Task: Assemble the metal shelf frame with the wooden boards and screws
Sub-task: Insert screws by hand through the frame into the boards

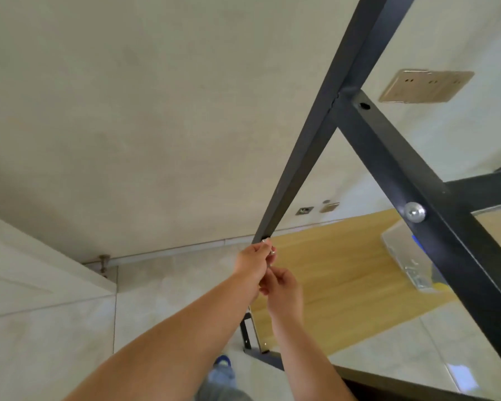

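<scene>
Screw [268, 246] pinched by left hand [253, 263] at frame upright [310, 146] foot; right hand [284, 287] curled beneath, contents unclear. Screw best kept square to hole.

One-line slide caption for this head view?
Both hands, left hand and right hand, pinch a small silver screw at the lower end of a dark metal frame bar, above a light wooden board.
</scene>
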